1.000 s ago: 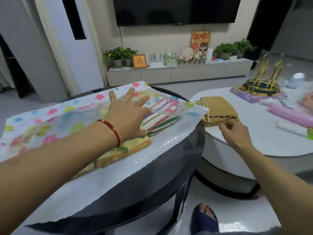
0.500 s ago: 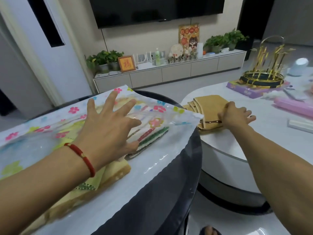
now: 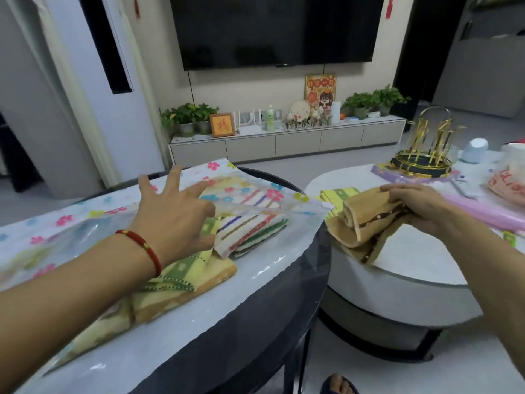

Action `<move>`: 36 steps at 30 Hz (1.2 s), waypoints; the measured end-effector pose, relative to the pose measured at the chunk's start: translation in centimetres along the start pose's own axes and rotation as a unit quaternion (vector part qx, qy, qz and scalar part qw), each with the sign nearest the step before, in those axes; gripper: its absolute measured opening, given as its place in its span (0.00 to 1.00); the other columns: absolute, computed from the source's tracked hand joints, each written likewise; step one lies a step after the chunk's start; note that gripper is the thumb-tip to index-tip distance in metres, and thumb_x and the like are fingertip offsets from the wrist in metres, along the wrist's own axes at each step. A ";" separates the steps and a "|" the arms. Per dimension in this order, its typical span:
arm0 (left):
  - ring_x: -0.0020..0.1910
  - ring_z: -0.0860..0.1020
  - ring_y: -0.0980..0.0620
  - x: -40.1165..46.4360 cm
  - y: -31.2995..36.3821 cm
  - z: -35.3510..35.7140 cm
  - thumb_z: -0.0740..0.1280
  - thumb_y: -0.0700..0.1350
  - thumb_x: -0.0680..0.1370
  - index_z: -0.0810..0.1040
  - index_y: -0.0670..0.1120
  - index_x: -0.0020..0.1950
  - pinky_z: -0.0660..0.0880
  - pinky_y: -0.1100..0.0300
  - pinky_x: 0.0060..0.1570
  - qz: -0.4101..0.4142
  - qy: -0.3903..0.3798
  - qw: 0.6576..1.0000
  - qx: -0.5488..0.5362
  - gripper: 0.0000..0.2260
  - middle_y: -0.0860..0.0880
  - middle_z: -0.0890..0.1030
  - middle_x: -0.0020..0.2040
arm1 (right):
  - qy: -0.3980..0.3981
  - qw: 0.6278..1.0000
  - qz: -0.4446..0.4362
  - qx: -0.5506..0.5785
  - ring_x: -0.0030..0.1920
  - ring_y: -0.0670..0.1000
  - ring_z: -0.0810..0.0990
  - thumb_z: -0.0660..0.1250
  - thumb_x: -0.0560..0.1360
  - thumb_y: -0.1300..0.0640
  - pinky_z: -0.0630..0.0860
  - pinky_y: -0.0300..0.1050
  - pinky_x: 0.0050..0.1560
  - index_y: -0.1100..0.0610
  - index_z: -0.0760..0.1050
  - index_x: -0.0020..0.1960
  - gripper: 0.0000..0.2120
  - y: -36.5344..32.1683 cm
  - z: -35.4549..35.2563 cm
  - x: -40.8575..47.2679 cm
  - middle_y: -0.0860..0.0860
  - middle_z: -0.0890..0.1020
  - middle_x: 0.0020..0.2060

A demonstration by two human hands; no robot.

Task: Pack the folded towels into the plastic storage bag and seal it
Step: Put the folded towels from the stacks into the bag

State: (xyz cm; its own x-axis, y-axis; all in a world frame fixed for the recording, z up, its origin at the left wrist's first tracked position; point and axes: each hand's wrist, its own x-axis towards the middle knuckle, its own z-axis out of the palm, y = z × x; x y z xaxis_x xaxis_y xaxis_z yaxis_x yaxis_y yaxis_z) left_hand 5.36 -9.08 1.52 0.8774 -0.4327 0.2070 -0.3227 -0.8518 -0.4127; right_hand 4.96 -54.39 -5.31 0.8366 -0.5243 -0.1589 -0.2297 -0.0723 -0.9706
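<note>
Tan folded towel (image 3: 366, 223) gripped in right hand (image 3: 417, 207), right of floral storage bag (image 3: 85, 223), left hand (image 3: 173, 220) fingers spread, lifting bag's top layer, striped towels (image 3: 252, 228) inside.

We face a cream wall (image 3: 380, 78) with a large dark television (image 3: 272, 29) mounted at twelve o'clock. Below it runs a long, low grey cabinet (image 3: 287, 142), with potted plants (image 3: 189, 116) at its eleven o'clock end and more plants (image 3: 375, 100) at one o'clock, plus a framed picture (image 3: 320, 87) leaning on the wall. At ten o'clock stands a tall white unit (image 3: 93, 89). The floor (image 3: 284, 166) is pale grey. Nearer us, a dark round table (image 3: 255, 322) sits at six o'clock and a white oval table (image 3: 397, 268) at three.
</note>
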 end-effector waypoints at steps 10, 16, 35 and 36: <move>0.73 0.63 0.38 -3.2 -6.2 -6.4 0.69 0.63 0.71 0.63 0.63 0.75 0.57 0.22 0.64 -0.089 -0.122 0.988 -0.020 0.33 0.51 0.72 0.71 | -0.324 0.941 0.024 -0.096 0.50 0.59 0.79 0.67 0.73 0.66 0.80 0.43 0.31 0.56 0.86 0.55 0.15 -6.9 1.7 -16.3 0.58 0.80 0.63; 0.75 0.58 0.35 -3.0 -7.4 -8.4 0.68 0.63 0.72 0.64 0.56 0.73 0.57 0.20 0.62 -0.098 -0.121 0.988 -0.008 0.32 0.51 0.69 0.74 | -0.502 0.863 -0.023 -0.052 0.47 0.53 0.82 0.67 0.66 0.64 0.81 0.43 0.40 0.56 0.85 0.56 0.20 -8.5 13.6 -19.6 0.57 0.84 0.53; 0.76 0.54 0.35 -3.0 -2.6 -3.3 0.65 0.64 0.73 0.69 0.56 0.71 0.57 0.23 0.63 0.014 -0.022 1.000 0.001 0.28 0.50 0.60 0.78 | -0.088 0.992 -0.029 -0.086 0.35 0.53 0.84 0.68 0.80 0.62 0.83 0.44 0.35 0.64 0.84 0.52 0.07 4.0 13.7 -10.8 0.60 0.87 0.43; 0.76 0.53 0.35 -2.9 -1.7 -2.7 0.64 0.65 0.73 0.69 0.57 0.71 0.57 0.23 0.64 0.026 -0.016 1.000 0.000 0.28 0.51 0.58 0.79 | -0.042 0.993 -0.033 -0.105 0.36 0.54 0.84 0.68 0.79 0.61 0.84 0.46 0.38 0.64 0.84 0.51 0.08 4.9 12.6 -9.6 0.60 0.87 0.42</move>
State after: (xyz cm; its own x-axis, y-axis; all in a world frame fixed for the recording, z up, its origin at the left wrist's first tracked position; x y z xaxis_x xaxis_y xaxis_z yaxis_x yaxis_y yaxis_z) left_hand 2.42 -7.20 4.06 0.8702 -0.4672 0.1564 -0.3685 -0.8279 -0.4229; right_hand 2.09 -39.06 -10.78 0.8895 -0.4412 -0.1191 -0.2641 -0.2835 -0.9219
